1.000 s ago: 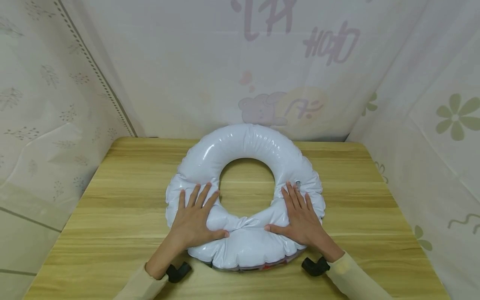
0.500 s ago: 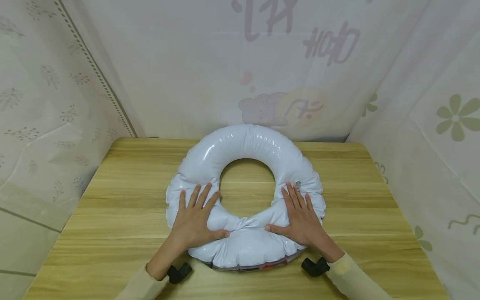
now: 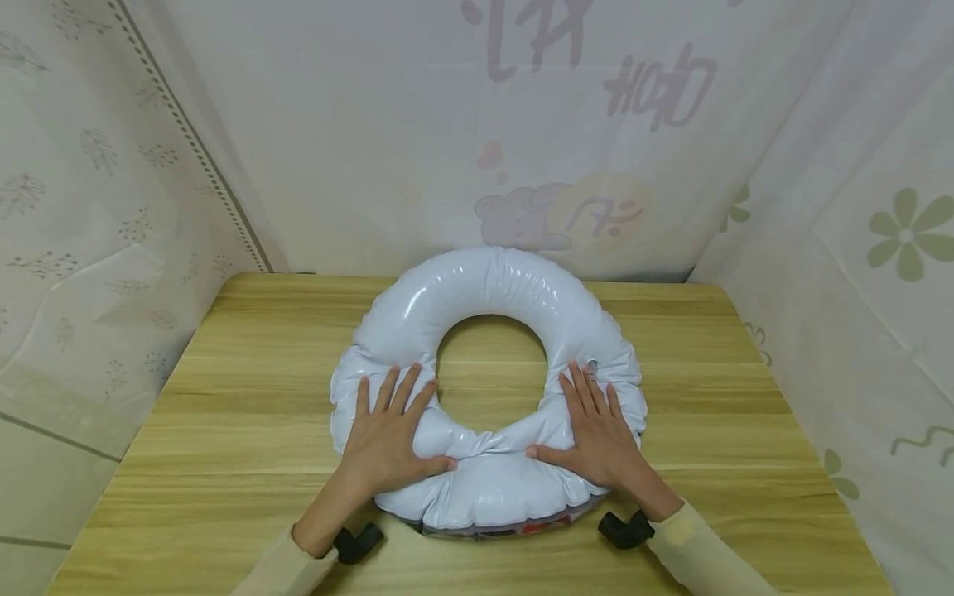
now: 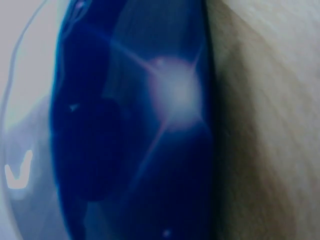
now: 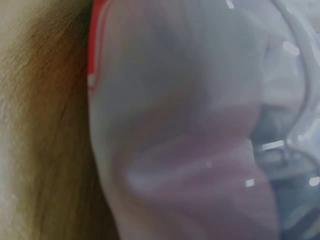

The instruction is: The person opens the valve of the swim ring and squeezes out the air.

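A white inflatable swim ring (image 3: 469, 285) lies flat on the wooden table, its near part creased and softer than the rounded far part. My left hand (image 3: 383, 439) presses on its near left side, fingers spread and straight. On the near right side my right hand (image 3: 599, 434) lies likewise, thumb pointing inward. A small clear valve (image 3: 592, 367) shows just beyond the right fingertips. The left wrist view is filled by the ring's dark blue underside (image 4: 150, 165) close up; the right wrist view shows its greyish, purple-tinted printed side (image 5: 190, 150) with a red edge.
The wooden table (image 3: 730, 414) extends on both sides of the ring. A printed curtain (image 3: 358, 149) hangs right behind it, with more patterned cloth at left and right. Black wrist mounts (image 3: 626, 530) sit under the forearms near the front.
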A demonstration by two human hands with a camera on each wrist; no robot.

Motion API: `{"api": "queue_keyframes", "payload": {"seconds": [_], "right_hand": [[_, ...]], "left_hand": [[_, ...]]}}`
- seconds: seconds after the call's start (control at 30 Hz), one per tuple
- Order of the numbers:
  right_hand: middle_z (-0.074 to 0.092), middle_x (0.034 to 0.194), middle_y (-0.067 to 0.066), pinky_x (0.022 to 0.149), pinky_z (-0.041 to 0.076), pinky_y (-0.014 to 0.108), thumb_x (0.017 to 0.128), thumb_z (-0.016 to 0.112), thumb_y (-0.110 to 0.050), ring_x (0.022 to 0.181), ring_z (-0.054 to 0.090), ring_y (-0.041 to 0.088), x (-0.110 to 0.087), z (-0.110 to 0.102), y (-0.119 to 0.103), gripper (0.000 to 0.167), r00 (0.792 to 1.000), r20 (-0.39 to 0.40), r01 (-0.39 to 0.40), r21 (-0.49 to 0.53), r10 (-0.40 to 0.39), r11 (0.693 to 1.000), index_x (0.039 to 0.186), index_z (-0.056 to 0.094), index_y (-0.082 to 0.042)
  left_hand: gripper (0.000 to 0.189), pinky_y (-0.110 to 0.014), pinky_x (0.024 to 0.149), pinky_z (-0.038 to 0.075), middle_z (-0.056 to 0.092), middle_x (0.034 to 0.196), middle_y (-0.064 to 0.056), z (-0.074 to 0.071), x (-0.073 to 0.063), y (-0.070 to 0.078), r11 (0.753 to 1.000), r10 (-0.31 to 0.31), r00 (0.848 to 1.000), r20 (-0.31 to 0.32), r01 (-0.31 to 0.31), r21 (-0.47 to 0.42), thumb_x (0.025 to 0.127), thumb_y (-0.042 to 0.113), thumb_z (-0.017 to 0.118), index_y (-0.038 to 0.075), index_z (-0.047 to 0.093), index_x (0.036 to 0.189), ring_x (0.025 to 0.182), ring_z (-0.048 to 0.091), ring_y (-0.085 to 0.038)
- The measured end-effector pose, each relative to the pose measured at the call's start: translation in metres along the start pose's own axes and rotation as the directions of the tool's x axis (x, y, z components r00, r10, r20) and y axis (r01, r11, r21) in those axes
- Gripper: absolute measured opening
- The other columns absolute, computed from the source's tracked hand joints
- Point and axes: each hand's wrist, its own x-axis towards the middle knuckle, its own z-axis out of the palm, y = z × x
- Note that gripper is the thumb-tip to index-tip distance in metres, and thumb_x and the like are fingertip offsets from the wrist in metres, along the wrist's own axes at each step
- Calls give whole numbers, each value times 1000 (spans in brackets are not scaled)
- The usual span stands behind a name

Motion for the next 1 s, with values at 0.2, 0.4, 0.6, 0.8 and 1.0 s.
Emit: {"api": "queue_keyframes", "payload": {"seconds": [0.2,0.4,0.6,0.8,1.0], "right_hand": [[-1,175,10,127,3,65,77,63,-84,161,3,36,1,1,0,127,1000,5,-2,-10,2,1000,165,15,-6],[-1,175,11,127,3,65,77,64,-83,161,3,36,2,2,1,127,1000,-4,-2,-8,2,1000,165,15,-6],[0,175,11,127,3,65,78,62,-84,161,4,36,3,2,1,126,1000,2,-3,-11,3,1000,165,15,-6],[1,175,11,127,4,65,78,63,-83,161,4,36,3,1,0,125,1000,-2,-7,-16,7,1000,164,17,-6],[2,175,11,127,5,65,78,62,-84,161,6,37,3,3,1,125,1000,-6,-2,-17,2,1000,164,17,-6]], "left_hand": [[114,-73,122,5,22,172,-13,2,0,0,1000,-9,1000,7,9,7,71,85,67,18,41,158,158,18,-42],[114,-72,122,4,22,172,-13,2,1,-1,1000,-13,1000,1,13,11,71,85,68,18,40,158,158,18,-42],[113,-72,122,4,22,171,-13,2,1,0,1000,-19,1000,8,19,11,71,84,68,18,41,158,158,18,-42],[112,-72,123,4,23,171,-13,1,2,1,1000,-16,1000,3,16,17,71,84,68,18,41,158,158,19,-41],[111,-73,122,6,26,170,-15,2,0,1,1000,-6,1000,-13,6,23,71,83,69,17,43,157,157,21,-43]]}}
